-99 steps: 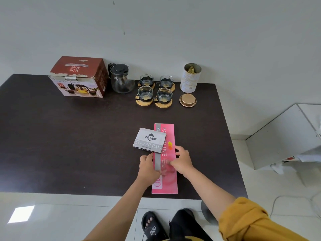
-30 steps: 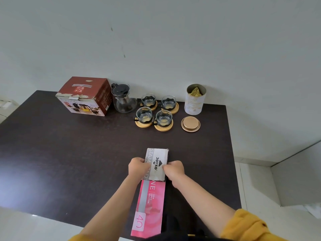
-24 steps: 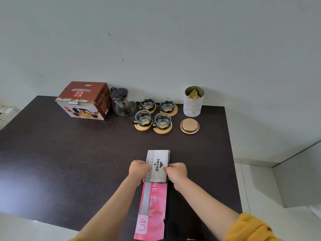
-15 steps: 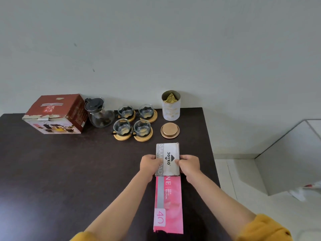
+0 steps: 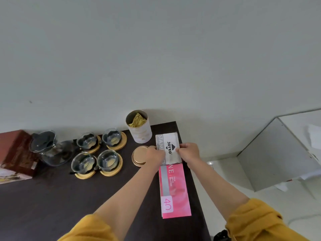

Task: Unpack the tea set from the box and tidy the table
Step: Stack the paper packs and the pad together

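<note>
While light and stiff, stamp pad box (image 5: 169, 148) rides pink folder (image 5: 173, 190); gripped at both long edges by left hand (image 5: 155, 153) and right hand (image 5: 188, 152), fingers curled round.

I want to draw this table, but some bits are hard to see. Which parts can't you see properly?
Head view:
- Tea set box: cut off by the left edge.
- Gold lid: partly behind the left hand.
- Stamp pad box: sides covered by both hands; right hand.
- Pink packet: top hidden under the stamp pad box.
</note>
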The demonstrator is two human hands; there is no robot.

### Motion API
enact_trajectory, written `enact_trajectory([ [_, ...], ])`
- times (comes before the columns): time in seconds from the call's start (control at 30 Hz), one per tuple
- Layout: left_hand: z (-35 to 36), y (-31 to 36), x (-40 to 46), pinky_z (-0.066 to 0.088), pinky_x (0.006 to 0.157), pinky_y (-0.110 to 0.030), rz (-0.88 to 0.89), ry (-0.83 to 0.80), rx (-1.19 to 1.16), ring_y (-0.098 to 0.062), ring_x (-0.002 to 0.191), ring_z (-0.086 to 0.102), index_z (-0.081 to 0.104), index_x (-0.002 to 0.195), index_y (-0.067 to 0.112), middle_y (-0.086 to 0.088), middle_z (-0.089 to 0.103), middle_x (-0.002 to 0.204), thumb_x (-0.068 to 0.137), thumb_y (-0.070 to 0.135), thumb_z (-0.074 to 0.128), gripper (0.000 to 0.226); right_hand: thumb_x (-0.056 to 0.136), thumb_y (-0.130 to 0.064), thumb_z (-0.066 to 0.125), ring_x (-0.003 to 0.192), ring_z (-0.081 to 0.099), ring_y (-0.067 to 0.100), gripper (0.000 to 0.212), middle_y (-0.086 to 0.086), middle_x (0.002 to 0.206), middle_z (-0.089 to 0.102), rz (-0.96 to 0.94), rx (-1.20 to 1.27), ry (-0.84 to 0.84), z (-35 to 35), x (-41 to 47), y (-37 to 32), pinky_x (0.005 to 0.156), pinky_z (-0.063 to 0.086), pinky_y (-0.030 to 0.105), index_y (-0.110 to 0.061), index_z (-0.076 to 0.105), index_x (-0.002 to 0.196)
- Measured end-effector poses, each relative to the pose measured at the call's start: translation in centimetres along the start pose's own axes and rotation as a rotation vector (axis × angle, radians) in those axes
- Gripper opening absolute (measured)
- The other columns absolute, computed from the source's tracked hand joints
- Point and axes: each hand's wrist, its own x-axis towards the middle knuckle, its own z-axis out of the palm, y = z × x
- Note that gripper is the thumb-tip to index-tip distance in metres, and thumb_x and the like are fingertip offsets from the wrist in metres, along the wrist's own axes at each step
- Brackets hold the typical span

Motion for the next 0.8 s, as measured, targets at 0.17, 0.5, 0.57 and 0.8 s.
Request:
enact_trajectory([
  [0.17,3.1,-0.6,8.4,0.058,0.074,-0.046,0.104,0.061,0.049,-0.027,0.086,0.063,0.059,0.084,0.012,-0.011,0.063,0.1,0.053,0.023,0.048,0.035,0.078,-0.001,0.062,0.081,0.071,0.025,0.016,0.011,0.086,0.075,-0.038,-0.052,0.03,-0.1,5.2,-2.0,0.076,0.057,0.041,-0.006,0.076,0.083],
  [0.5,3.2,2.1,6.3,0.042,0.081,-0.028,0.299,0.177,0.099,-0.014,0.09,0.048,0.06,0.101,0.014,-0.01,0.057,0.109,0.082,0.011,0.065,0.02,0.08,-0.006,0.064,0.088,0.07,0.03,0.012,0.016,0.091,0.074,-0.085,-0.158,-0.008,1.0,10.5,-3.0,0.081,0.056,0.044,-0.003,0.075,0.086],
  [0.57,3.4,2.1,5.7,0.034,0.082,-0.023,0.308,0.197,0.101,-0.013,0.094,0.044,0.057,0.11,0.01,-0.009,0.053,0.115,0.085,0.01,0.062,0.025,0.082,-0.009,0.064,0.09,0.069,0.031,0.015,0.017,0.092,0.073,-0.095,-0.196,0.0,0.9,10.4,-3.0,0.08,0.056,0.041,-0.001,0.074,0.089],
  [0.8,3.5,2.5,5.3,0.036,0.083,-0.025,0.3,0.195,0.121,-0.02,0.103,0.054,0.057,0.112,0.009,-0.001,0.056,0.111,0.087,0.012,0.061,0.026,0.086,-0.016,0.061,0.083,0.066,0.033,0.022,0.018,0.083,0.07,-0.067,-0.251,0.089,1.6,9.5,-3.0,0.063,0.047,0.028,0.004,0.07,0.086],
])
